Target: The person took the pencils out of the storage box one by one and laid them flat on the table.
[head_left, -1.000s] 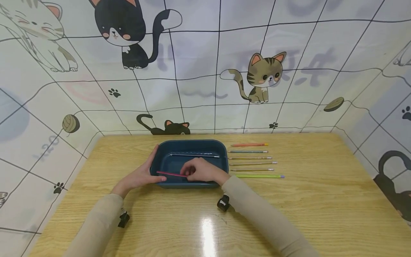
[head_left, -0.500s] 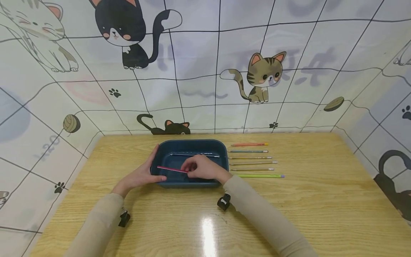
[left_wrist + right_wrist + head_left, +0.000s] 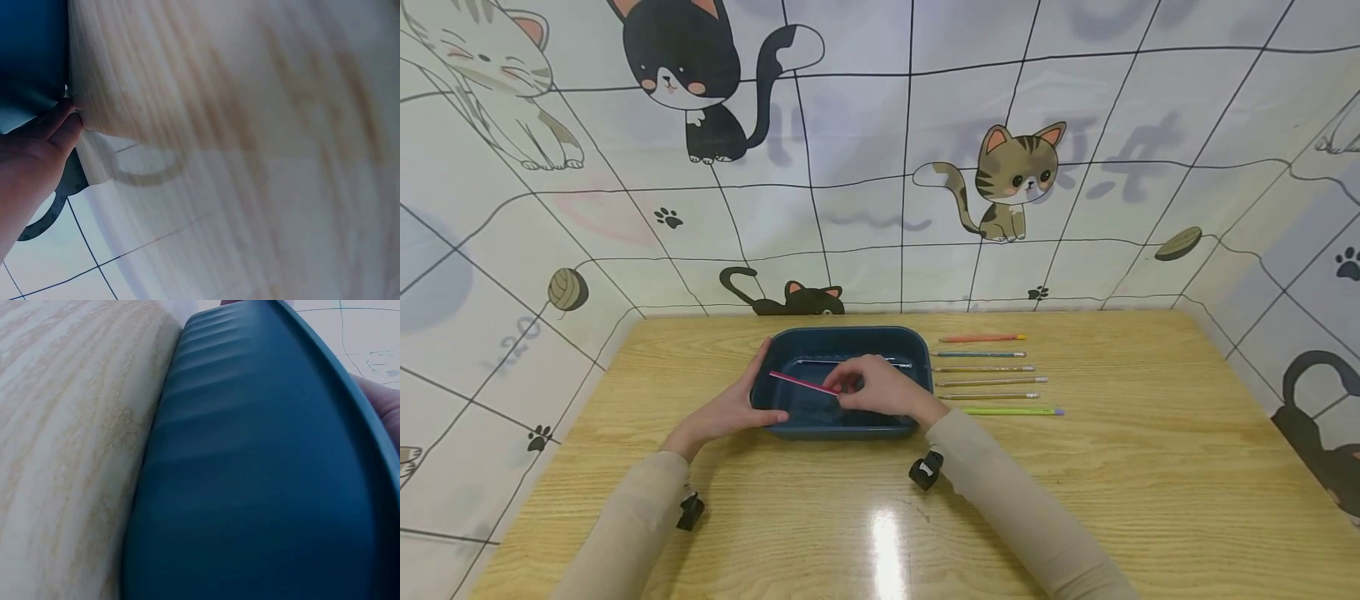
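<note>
A dark blue rectangular plastic tub (image 3: 848,340) stands on the wooden table. My left hand (image 3: 727,414) holds its left end, fingers along the outer wall and thumb over the near rim. In the left wrist view, the fingers (image 3: 65,130) lie against the tub's side. Over the tub's inside, my right hand (image 3: 880,389) pinches a thin pink pencil (image 3: 797,381) near its right end; the pencil slants up to the left. A thin pale stick (image 3: 814,362) lies on the tub floor, partly hidden behind the right hand. The tub wall (image 3: 250,462) fills most of the right wrist view.
Right of the tub, several pencils lie in a spaced column, from an orange pencil (image 3: 982,338) at the back to a lime green pencil (image 3: 1015,412) at the front. A cat-print cloth (image 3: 865,208) closes off the table's back and sides.
My right hand has lifted the pink pencil away from the tub's near wall, toward the back, and its left end has risen. The left hand and the tub have stayed in place.
</note>
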Action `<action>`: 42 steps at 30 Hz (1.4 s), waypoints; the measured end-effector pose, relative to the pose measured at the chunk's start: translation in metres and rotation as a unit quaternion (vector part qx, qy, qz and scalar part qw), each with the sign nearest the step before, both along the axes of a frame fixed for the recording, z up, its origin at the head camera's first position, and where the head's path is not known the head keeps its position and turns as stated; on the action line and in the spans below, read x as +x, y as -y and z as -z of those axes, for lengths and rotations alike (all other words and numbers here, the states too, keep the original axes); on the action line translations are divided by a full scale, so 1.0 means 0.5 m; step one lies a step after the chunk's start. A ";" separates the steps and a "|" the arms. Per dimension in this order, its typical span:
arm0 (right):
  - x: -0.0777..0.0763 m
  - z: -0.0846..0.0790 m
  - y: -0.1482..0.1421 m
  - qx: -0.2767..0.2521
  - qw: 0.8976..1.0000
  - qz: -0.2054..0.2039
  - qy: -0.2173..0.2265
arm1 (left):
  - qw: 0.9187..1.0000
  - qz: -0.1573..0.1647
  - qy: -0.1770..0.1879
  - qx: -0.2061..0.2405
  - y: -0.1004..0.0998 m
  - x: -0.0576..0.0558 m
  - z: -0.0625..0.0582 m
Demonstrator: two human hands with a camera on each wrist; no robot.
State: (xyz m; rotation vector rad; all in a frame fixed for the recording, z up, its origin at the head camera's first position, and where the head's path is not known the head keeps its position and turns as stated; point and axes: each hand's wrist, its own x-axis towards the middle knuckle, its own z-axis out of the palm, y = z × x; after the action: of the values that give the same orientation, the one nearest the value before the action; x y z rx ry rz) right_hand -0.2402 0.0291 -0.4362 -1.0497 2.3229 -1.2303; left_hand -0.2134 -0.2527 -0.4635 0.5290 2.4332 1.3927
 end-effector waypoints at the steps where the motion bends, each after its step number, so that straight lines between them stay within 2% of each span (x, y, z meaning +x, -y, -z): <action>1: 0.001 -0.002 -0.002 -0.001 1.000 -0.001 0.000 | 1.000 0.000 -0.001 -0.001 0.000 0.000 0.000; 6: 0.005 -0.009 -0.020 -0.005 1.000 -0.003 0.001 | 1.000 0.002 -0.006 -0.001 0.000 0.000 0.001; 14: 0.008 -0.013 -0.058 -0.039 0.999 0.007 -0.005 | 1.000 0.006 -0.009 -0.002 0.001 -0.001 0.002; 19: 0.013 -0.035 -0.062 -0.058 0.998 -0.012 -0.017 | 1.000 0.000 -0.013 -0.024 0.001 0.002 0.002; 23: 0.018 -0.054 -0.066 -0.047 0.998 -0.022 -0.033 | 0.999 -0.003 -0.012 -0.033 0.001 0.006 0.003; 29: 0.020 -0.071 -0.097 -0.020 0.998 -0.021 -0.047 | 1.000 0.001 -0.013 -0.025 0.000 0.008 0.004; 36: 0.022 -0.074 -0.154 0.014 0.998 -0.029 -0.060 | 0.999 0.003 -0.020 -0.028 0.001 0.007 0.001; 42: 0.016 -0.073 -0.215 0.035 0.997 -0.008 -0.063 | 0.999 0.005 -0.020 -0.029 0.001 0.001 -0.003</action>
State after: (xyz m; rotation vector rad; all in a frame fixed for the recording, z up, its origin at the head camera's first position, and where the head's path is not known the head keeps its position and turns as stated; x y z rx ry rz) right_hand -0.2321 0.1366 -0.3996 -1.1493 2.4273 -1.0976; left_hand -0.2130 -0.2532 -0.4622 0.5604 2.4915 1.3142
